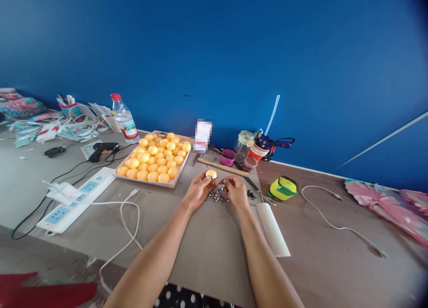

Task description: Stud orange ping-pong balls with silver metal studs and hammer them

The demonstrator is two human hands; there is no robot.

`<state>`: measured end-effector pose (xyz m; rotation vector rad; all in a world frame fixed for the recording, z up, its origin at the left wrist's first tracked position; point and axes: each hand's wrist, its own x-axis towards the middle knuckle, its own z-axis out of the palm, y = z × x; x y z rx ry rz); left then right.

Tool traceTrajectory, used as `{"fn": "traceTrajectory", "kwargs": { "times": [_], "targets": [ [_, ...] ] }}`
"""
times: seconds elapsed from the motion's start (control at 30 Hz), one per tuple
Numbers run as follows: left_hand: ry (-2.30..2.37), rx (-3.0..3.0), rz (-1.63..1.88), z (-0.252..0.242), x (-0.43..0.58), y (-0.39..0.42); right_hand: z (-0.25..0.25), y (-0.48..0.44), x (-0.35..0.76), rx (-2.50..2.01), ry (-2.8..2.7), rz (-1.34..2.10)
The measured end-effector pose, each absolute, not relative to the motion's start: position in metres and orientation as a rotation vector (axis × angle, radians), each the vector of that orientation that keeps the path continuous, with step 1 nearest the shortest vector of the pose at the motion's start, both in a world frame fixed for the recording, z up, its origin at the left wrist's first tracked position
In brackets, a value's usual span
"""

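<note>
**Orange ball held over a heap of metal bits**

Both bare hands meet near the middle of the grey table (200, 241). The left hand (198, 191) has its grip closed on a small orange ball (211, 174), pinched at the fingertips and lifted just above the tabletop. The right hand (236, 190) sits just beside it at 3 o'clock, fingers curled inward. It may be pinching something tiny, but its grip cannot be told from this view. Between and just under the two hands lies a little heap of shiny metal bits (217, 195), and the right fingertips touch or nearly touch it.

From the hands, a shallow tray (143, 182) packed with more orange balls lies at 10 o'clock, with a water bottle (124, 119) beyond it. A black glue gun (102, 149) and scissors (54, 151) lie farther out at 10 o'clock. A white power strip (77, 198) is at 9 o'clock, and a white cable (129, 219) loops at 8 o'clock. A wooden stick (222, 167) lies at 12 o'clock, with a pink cup (228, 157) just behind it. A yellow-green case (283, 187) is at 3 o'clock and a rolled white sheet (272, 230) at 4 o'clock.
</note>
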<state>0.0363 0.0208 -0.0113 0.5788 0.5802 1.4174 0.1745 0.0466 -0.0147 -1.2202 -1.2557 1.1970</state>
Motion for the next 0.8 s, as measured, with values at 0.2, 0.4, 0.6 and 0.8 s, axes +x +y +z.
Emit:
{"fn": "traceTrajectory", "kwargs": {
  "times": [0.2, 0.4, 0.6, 0.8],
  "targets": [
    [0.571, 0.552, 1.442, -0.013, 0.036, 0.021, -0.007, 0.041, 0.169, -0.879, -0.956, 1.463],
    [0.555, 0.552, 1.437, -0.017, 0.035, 0.022, -0.001, 0.036, 0.168, -0.829, -0.976, 1.637],
    [0.572, 0.575, 1.432, -0.018, 0.035, 0.022, -0.003, 0.034, 0.161, -0.942, -1.085, 1.496],
    [0.634, 0.587, 1.42, -0.014, 0.036, 0.021, -0.004, 0.031, 0.157, -1.011, -1.193, 1.378]
  ]
}}
